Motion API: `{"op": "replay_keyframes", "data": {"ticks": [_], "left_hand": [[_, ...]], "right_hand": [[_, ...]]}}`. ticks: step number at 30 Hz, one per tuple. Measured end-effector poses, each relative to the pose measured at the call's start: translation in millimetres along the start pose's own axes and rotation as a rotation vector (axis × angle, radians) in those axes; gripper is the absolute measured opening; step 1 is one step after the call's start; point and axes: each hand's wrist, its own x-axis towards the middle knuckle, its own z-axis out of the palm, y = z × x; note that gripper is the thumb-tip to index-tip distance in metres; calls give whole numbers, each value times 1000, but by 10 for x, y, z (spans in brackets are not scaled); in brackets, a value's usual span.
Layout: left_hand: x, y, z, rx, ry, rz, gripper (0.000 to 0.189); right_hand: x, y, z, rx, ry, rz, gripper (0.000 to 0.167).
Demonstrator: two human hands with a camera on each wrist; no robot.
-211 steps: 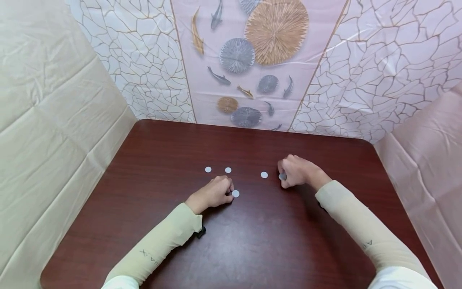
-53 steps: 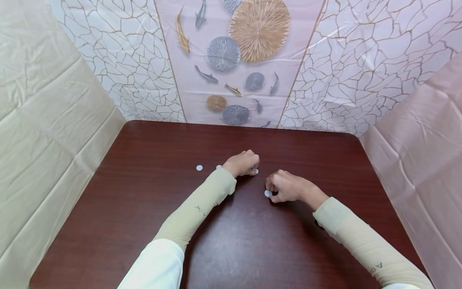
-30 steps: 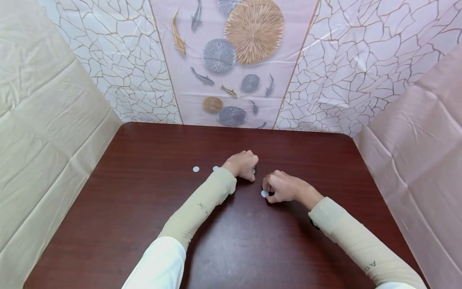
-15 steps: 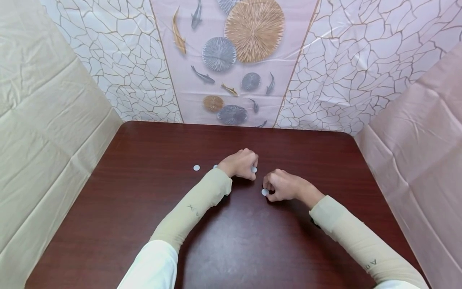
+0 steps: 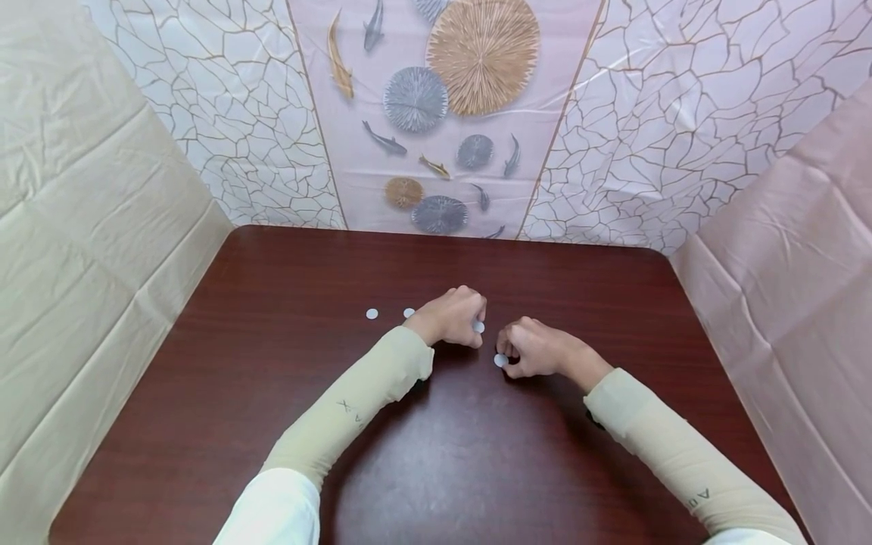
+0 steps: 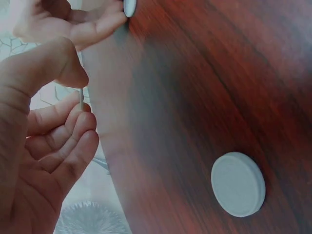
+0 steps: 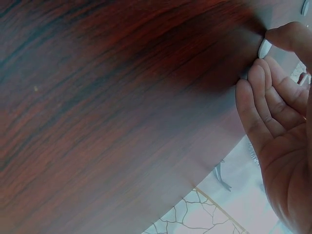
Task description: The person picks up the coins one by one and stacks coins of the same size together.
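Note:
In the head view my left hand [image 5: 453, 314] reaches over the middle of the dark wooden table, pinching a small white disc [image 5: 479, 327] between thumb and fingers. The left wrist view shows this disc [image 6: 81, 97] edge-on, as a thin strip. Just to the right and a little nearer, my right hand [image 5: 538, 348] pinches another white disc [image 5: 500, 360] by its edge, close over the wood. The right wrist view has that disc [image 7: 264, 48] tilted between thumb and fingertips. A gap separates the two hands.
Two more white discs lie flat to the left of my left hand: one far left [image 5: 372, 313], the other [image 5: 409, 312] just beside the wrist. The table [image 5: 436, 469] ends at a patterned cloth [image 5: 272, 151] behind, with plain cloth on both sides.
Since seven seconds ago my left hand has moved right and farther away; my right hand has come nearer. Over the last half second the left hand draws slightly back, uncovering the disc beside its wrist.

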Motion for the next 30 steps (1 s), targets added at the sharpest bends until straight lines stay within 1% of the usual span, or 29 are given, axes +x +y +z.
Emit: {"op": "replay_keyframes", "data": {"ticks": [5,11,19,25,30], "left_hand": [[-68,49,17,-26,-8,-10,25],[-124,89,107,-39,-11,-3,24],[-160,173,215,-21,25,4,24],[-154,223,306,-42,47,-20,23],[-146,251,363,-60,46,-16,23]], "right_hand": [[-3,-9,-8,-1,-3,9,7],[-10,-13,0,-13,8,2,9],[-18,1,24,5,21,-3,8],[-15,18,38,3,31,-7,10],[-11,15,29,8,31,-7,12]]}}
